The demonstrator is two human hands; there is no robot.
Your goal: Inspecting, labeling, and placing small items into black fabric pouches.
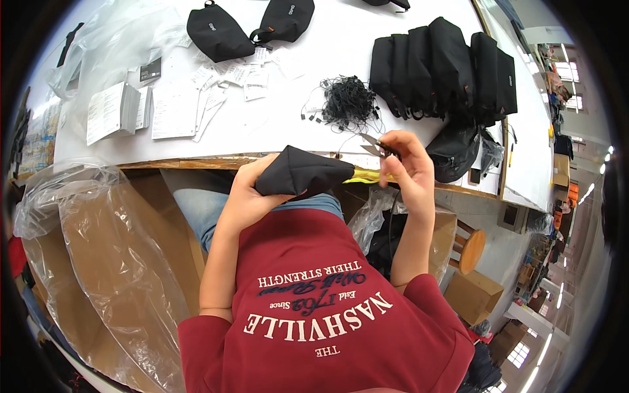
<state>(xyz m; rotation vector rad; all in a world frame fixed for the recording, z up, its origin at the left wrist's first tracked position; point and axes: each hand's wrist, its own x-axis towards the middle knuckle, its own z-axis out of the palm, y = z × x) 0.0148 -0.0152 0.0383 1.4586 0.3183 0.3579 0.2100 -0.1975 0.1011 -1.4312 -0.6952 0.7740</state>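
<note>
Your left hand (246,196) was clamped around a black fabric pouch (301,173), held in the air over your lap, just off the counter's near edge (196,160). Grip closed, fingers wrapped under, thumb on top. Right hand (409,173) was closed on small thread snips (375,145), blades pointing left toward the pouch's top, and it looked to pinch a yellow-green tab (367,175) at the pouch's right end too; exact contact there hard to tell.

Handling, judged: pouch looked light, soft, floppy, creased under your fingers. Not fragile, not slippery, woven fabric w/ some tooth. Best hold is the body near the end being worked, so the fabric stays taut by the blades. Snips small, sharp, metal; keep fingertips off the tips.

Containers: clear plastic bag (98,249) lining a brown carton stood at your left, mouth open, contents can't tell. Another plastic-lined carton (445,229) at your right knee, dark stuff inside, prob. more pouches.

On the counter: row of finished black pouches (445,65) stood upright toward the far right corner, two more (249,26) lay flat at the far edge, a tangle of black cords (347,101) in the middle, paper tags (170,105) and booklets toward the left side.
</note>
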